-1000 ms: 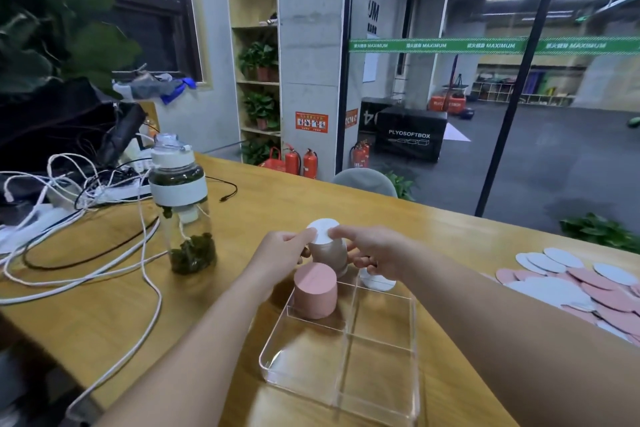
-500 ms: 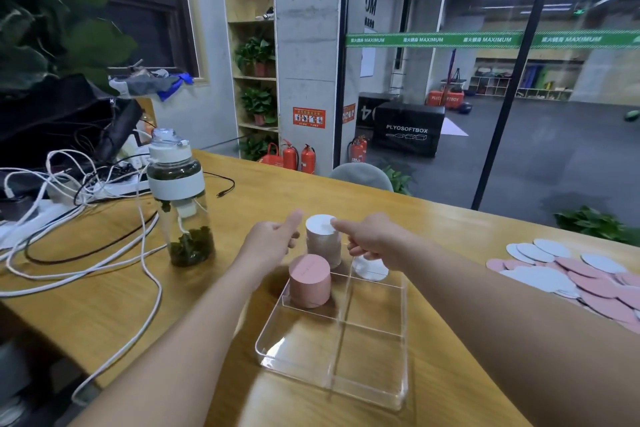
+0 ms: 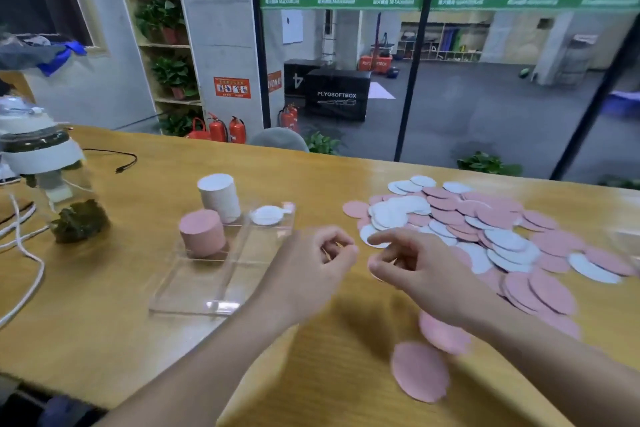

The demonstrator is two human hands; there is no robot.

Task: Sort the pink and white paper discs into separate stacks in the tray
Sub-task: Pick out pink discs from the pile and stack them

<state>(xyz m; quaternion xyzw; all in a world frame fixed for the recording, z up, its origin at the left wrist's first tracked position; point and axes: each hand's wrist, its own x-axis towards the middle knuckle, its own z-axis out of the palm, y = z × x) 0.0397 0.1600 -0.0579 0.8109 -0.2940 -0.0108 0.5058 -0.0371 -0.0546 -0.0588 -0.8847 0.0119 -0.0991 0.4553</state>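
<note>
A clear divided tray (image 3: 194, 302) lies left of centre on the wooden table. A pink stack (image 3: 202, 232) stands in it, with a taller white stack (image 3: 220, 198) just behind and a few loose white discs (image 3: 267, 215) at the tray's far right corner. To the right spreads a loose pile of pink and white discs (image 3: 485, 229). Between tray and pile hover my left hand (image 3: 311, 267) and my right hand (image 3: 415, 270), both above the table, fingers loosely curled, nothing visible in either. My right forefinger points toward the pile's near edge.
Two stray pink discs (image 3: 420, 371) lie near the front edge under my right forearm. A bottle with green leaves (image 3: 52, 184) and white cables (image 3: 24, 253) stand at the left. A black cable (image 3: 121, 163) trails behind. Glass wall beyond the table's far edge.
Both hands have left the white stack and moved right, toward the loose pile. My view has swung right, bringing the whole pile into sight.
</note>
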